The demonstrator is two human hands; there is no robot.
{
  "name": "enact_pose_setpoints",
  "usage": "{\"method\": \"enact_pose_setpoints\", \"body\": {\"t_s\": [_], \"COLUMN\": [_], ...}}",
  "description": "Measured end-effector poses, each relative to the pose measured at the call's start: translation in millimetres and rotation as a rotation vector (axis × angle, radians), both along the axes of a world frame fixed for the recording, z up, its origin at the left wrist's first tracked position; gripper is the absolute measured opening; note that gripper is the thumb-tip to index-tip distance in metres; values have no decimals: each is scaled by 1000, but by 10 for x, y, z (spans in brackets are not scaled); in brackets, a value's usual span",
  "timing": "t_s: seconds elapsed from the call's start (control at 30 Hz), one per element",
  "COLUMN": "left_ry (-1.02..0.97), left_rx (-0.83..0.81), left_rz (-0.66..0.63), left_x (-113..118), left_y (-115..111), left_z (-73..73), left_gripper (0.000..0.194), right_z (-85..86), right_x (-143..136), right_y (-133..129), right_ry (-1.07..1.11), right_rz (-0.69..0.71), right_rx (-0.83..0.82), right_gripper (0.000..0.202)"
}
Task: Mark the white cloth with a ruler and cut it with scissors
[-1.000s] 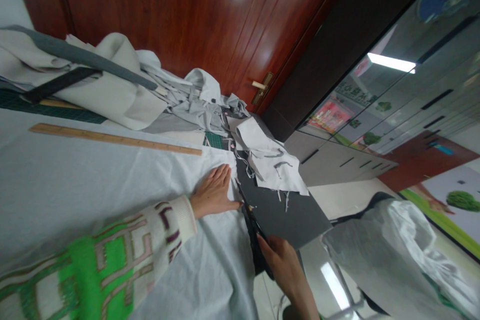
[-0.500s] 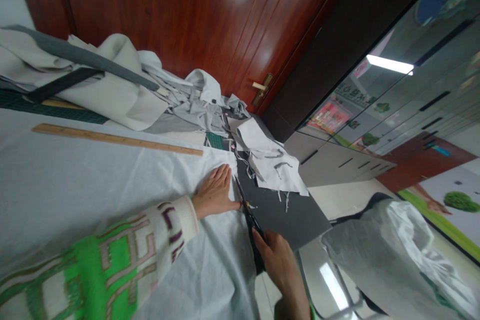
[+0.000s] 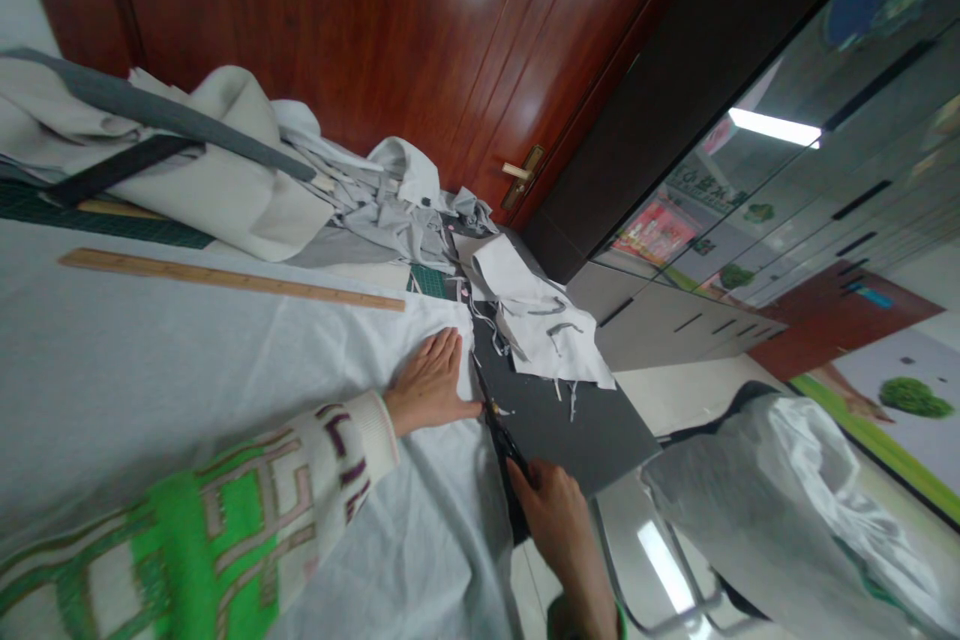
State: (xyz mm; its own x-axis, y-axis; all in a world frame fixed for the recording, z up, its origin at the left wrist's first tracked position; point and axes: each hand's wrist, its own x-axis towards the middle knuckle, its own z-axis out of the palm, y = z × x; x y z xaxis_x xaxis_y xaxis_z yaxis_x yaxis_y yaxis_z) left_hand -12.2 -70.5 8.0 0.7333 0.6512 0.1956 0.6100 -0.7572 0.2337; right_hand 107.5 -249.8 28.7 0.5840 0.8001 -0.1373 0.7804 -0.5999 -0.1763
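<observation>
Scissors (image 3: 501, 432) are lying along the right edge of the pale cloth (image 3: 225, 350), their dark handles being grasped in the bent fingers of the right hand (image 3: 555, 520), which is working just off the near edge of the dark surface (image 3: 600, 430); how far the blades are parting is too small to tell. Beside them the left hand (image 3: 431, 385) is pressing palm down, its fingers released and stretched flat, probably bracing the cloth against sliding; its thumb is pointing at the blades, nearly or actually touching. The cloth is covering the surface's left and middle parts and appears to be draping over the near edge in folds. A wooden ruler (image 3: 232, 280) is resting on it toward the far edge, presumably out of the hands' way, while crumpled fabric (image 3: 277, 200) is crowding that edge. Right of the blades, dark surface is showing to its near right corner, giving the scissors swinging room; white offcuts (image 3: 547, 345) are bounding it farther back, and a grey bundle (image 3: 735, 490) is standing beyond that corner.
</observation>
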Motion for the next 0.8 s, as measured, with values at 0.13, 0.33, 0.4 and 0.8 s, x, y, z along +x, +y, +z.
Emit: {"method": "enact_pose_setpoints", "body": {"t_s": [0.13,0.33,0.4,0.8], "left_ry": [-3,-9,-12,-4], "left_rx": [-1,4,7,-8], "left_rz": [3,-4,-7,0], "left_x": [4,0,-3,1], "left_y": [6,12,12,16], "left_z": [-2,1,-1,-5], "left_gripper": [107,107,107,105], "right_z": [20,-5,-40,-80], "right_x": [0,58,98,310], "right_y": [-1,-30,-34,-103], "right_ry": [3,-41,-53,-192], "right_rz": [-5,-16,-16,50], "right_rx": [-3,20,32,31], "right_gripper": [41,42,43,24]}}
